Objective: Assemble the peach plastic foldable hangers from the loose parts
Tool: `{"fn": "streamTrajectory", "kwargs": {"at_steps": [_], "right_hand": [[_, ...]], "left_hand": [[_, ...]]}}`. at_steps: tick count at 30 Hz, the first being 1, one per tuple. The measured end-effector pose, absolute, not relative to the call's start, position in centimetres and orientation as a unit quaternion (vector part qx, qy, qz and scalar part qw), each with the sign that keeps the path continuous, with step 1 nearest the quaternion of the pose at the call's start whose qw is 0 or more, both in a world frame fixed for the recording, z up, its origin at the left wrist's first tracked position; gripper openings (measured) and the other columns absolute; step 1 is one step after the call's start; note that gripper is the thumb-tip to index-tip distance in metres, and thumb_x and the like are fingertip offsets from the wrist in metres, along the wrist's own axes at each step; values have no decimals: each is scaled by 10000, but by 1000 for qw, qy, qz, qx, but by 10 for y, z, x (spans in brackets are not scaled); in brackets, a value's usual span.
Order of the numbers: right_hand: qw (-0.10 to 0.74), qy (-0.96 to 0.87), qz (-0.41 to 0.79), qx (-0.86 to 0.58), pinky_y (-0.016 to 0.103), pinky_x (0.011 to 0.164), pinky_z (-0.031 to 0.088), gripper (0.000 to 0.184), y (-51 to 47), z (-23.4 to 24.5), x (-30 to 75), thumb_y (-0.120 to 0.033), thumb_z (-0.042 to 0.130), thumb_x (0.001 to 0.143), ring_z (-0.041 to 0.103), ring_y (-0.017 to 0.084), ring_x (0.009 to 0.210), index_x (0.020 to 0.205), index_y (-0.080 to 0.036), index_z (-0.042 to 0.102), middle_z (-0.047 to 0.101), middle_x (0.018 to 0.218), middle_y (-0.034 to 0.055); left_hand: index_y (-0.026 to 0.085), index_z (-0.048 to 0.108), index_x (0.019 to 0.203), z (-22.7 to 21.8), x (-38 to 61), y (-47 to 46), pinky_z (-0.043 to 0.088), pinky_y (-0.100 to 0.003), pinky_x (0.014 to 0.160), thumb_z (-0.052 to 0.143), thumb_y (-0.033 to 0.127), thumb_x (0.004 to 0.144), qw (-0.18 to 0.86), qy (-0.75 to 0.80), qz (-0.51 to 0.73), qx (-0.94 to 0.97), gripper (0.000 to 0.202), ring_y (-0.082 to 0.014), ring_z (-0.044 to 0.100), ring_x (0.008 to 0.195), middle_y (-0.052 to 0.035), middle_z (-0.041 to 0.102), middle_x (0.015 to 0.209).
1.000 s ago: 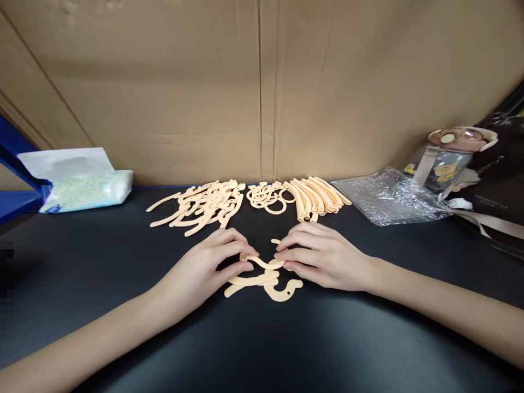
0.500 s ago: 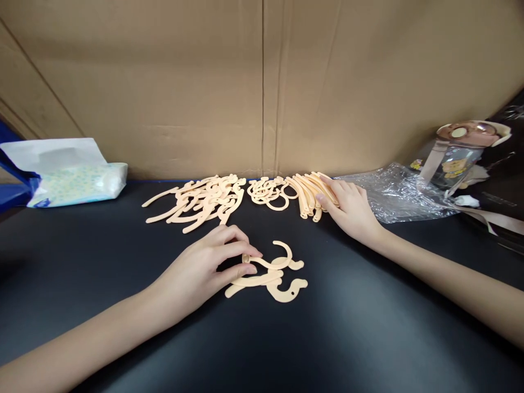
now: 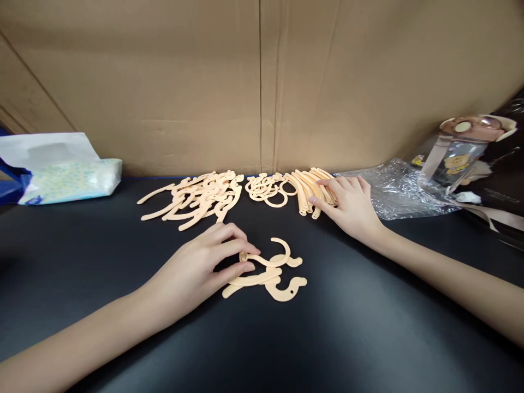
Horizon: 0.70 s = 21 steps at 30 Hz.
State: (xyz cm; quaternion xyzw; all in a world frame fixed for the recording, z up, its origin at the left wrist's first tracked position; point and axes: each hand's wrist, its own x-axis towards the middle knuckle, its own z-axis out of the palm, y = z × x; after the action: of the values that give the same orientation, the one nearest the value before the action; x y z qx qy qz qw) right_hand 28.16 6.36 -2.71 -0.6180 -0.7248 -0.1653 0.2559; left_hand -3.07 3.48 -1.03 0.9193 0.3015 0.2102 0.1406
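Observation:
My left hand is closed, thumb and fingers pinching the straight end of a peach-coloured plastic hanger hook. Under and beside that hook lie loose hanger pieces, among them a curved arm and a piece with a rounded notch and a small hole. Spread over the right-hand pile of curved hanger arms is my right hand, its thumb and fingertips touching the pile. Whether it grips one arm is hidden behind the fingers.
A larger heap of hanger pieces lies at the back left, with a small heap of hooks beside it. A tissue pack is far left. Crumpled clear plastic and a strapped water bottle stand right. Cardboard walls the back.
The view has shifted slightly. My right thumb has moved a little left over the pile of arms. My left hand keeps its pinch on the hook.

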Motion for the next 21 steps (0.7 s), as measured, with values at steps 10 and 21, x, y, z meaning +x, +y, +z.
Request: {"fn": "streamTrajectory", "kwargs": {"at_steps": [10, 21], "right_hand": [[237, -717, -202, -624, 459, 847, 315, 365, 63, -19, 276, -452, 455, 914, 523, 275, 847, 1084, -184, 634, 678, 908, 85], [267, -710, -167, -629, 402, 801, 286, 220, 66, -14, 277, -260, 477, 852, 550, 238, 791, 887, -194, 684, 650, 676, 30]], "left_hand": [[286, 682, 1027, -11, -31, 35, 471, -241, 783, 504, 382, 948, 134, 301, 205, 922, 217, -140, 588, 908, -10, 606, 980], [284, 689, 1026, -11, -30, 35, 479, -243, 775, 507, 384, 943, 125, 303, 208, 921, 224, -140, 593, 895, -11, 608, 981]]}}
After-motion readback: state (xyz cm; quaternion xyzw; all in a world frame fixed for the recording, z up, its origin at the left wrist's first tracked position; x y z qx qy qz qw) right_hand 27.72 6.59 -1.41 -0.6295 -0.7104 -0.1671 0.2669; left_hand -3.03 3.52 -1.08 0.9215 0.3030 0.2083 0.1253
